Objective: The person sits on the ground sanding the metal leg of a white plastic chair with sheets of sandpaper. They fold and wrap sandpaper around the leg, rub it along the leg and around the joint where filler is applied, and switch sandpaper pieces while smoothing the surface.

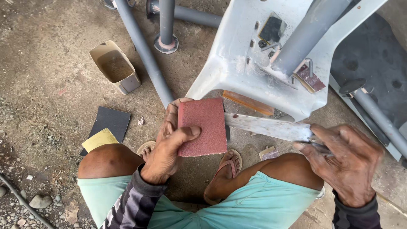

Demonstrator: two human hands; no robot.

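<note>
Outdoor repair workshop: bare concrete floor [51, 85], sandpaper sheets [108, 127] at nine o'clock, upturned white plastic chair [237, 59] at one o'clock.

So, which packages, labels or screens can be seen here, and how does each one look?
Cut-open carton: on the ground at upper left, boxy, beige, top open, a brownish inside.
Dark square patch: on the white plastic chair underside, possibly a label; too unclear to tell.
No screens or signs.
</note>
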